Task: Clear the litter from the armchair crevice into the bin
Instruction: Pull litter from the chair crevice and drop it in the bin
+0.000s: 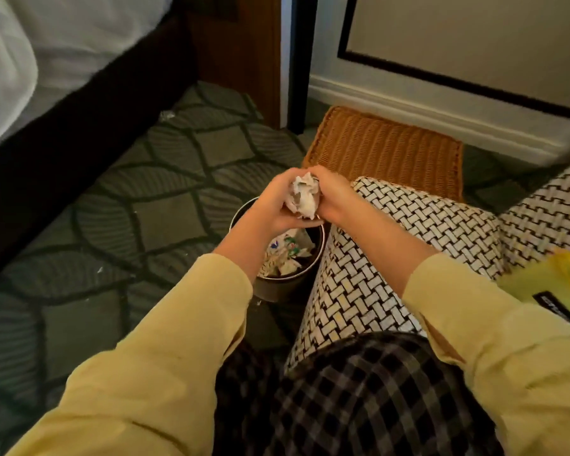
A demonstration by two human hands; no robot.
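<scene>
A crumpled white paper wad (pixel 305 197) is squeezed between both my hands, right above the dark round bin (pixel 278 287). My left hand (pixel 272 209) curls round the wad's left side and my right hand (pixel 331 195) curls round its right side. Crumpled wrappers and paper (pixel 285 255) lie inside the bin. The bin stands on the carpet against the woven black-and-white arm of the armchair (pixel 392 245). The chair's crevice is not visible.
A bed with white linen and a dark base (pixel 63 126) runs along the left. An orange wicker box (pixel 385 146) sits behind the chair arm by the wall. A yellow-green item (pixel 547 284) lies on the seat. Small scraps (pixel 167 115) dot the patterned carpet.
</scene>
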